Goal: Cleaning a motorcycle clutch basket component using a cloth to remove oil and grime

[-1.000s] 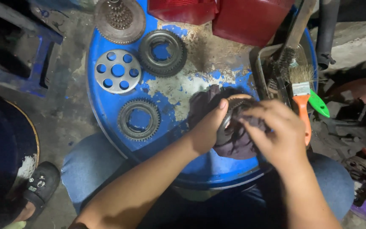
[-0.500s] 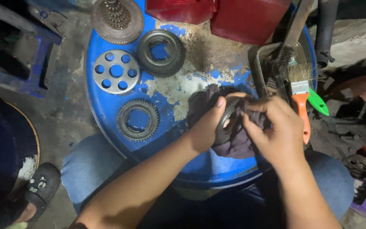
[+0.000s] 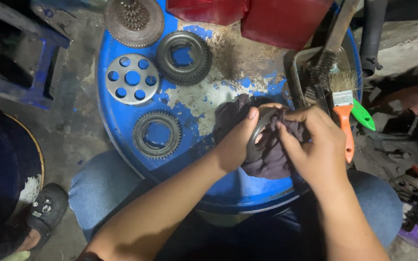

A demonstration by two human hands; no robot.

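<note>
While both hands work over the blue drum lid (image 3: 122, 121), a gear gets wiped.
The left hand (image 3: 235, 142) grips the toothed gear ring (image 3: 257, 130); the right hand (image 3: 315, 145) pinches a dark rag (image 3: 272, 159) against it.

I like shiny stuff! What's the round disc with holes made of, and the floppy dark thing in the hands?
The disc with holes looks like bare metal: pale grey, smooth, with a dull sheen. The dark rag looks like soft cloth: it folds and bunches around the toothed ring that the left hand and right hand hold. That ring seems dark, greasy metal.
</note>
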